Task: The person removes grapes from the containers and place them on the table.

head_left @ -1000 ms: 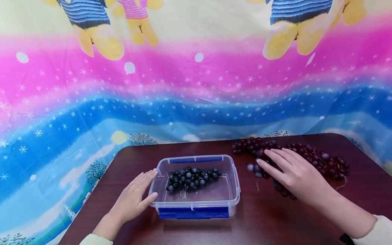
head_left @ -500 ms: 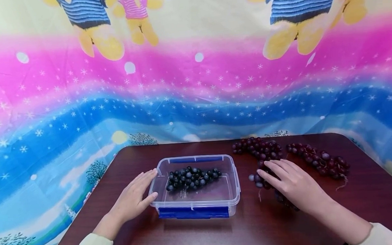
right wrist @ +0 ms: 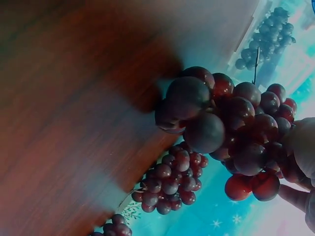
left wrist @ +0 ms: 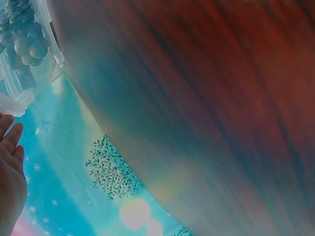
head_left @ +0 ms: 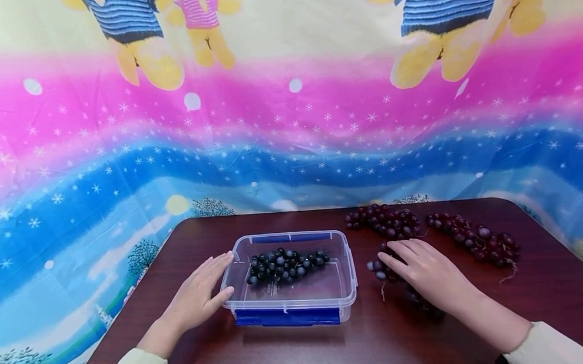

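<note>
My left hand (head_left: 194, 296) rests straight fingers and thumb against the left rim of a clear plastic container (head_left: 346, 296) with blue latches. A bunch of dark, near-black grapes (head_left: 281, 266) lies inside it. To the container's right, my right hand (head_left: 429, 274) grips a bunch of dark red grapes (head_left: 386, 273) from above. The palm covers part of that bunch. In the right wrist view the held grapes (right wrist: 246, 118) fill the middle, with the fingers (right wrist: 301, 147) at the right edge. The left wrist view shows only part of the left hand (left wrist: 11, 172).
Two more bunches of red grapes lie at the back right of the brown table (head_left: 207, 354): one bunch (head_left: 386, 221) near the back edge, another bunch (head_left: 475, 237) farther right. A printed cloth (head_left: 288, 121) hangs behind the table.
My right hand has drawn the red grapes nearer and slightly left, away from the two bunches behind. The left hand and the container have stayed in place.
</note>
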Demonstrator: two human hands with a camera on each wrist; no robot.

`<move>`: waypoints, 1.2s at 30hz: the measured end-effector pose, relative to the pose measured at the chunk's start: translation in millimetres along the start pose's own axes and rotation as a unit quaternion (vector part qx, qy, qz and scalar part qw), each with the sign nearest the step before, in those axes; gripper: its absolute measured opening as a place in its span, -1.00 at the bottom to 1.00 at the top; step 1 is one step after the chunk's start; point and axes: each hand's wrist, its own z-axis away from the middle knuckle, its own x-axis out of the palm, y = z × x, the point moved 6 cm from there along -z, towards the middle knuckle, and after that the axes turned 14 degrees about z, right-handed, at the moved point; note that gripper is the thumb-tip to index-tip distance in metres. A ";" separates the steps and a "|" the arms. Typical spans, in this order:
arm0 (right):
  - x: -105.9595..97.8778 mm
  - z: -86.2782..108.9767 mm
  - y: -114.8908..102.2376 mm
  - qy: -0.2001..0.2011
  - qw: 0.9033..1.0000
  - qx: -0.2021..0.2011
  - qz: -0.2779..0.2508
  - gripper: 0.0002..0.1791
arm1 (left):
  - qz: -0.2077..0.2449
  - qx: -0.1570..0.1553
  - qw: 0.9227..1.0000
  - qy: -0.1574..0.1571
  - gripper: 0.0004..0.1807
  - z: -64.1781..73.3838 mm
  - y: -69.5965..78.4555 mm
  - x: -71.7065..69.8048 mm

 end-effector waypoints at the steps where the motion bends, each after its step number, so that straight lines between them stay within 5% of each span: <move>1: 3.1 0.1 0.4 -0.004 1.000 0.000 0.000 -0.55 | -0.001 0.001 1.000 0.000 -0.27 0.1 0.0 0.1; 16: 47.9 7.2 7.1 -0.071 0.997 -0.007 -0.008 -0.55 | 0.002 0.001 1.000 0.003 -0.26 0.2 -0.6 1.2; 36: 67.2 11.1 11.2 -0.143 0.989 0.020 -0.016 -0.44 | -0.003 0.002 1.000 0.002 -0.26 -0.2 -1.8 0.9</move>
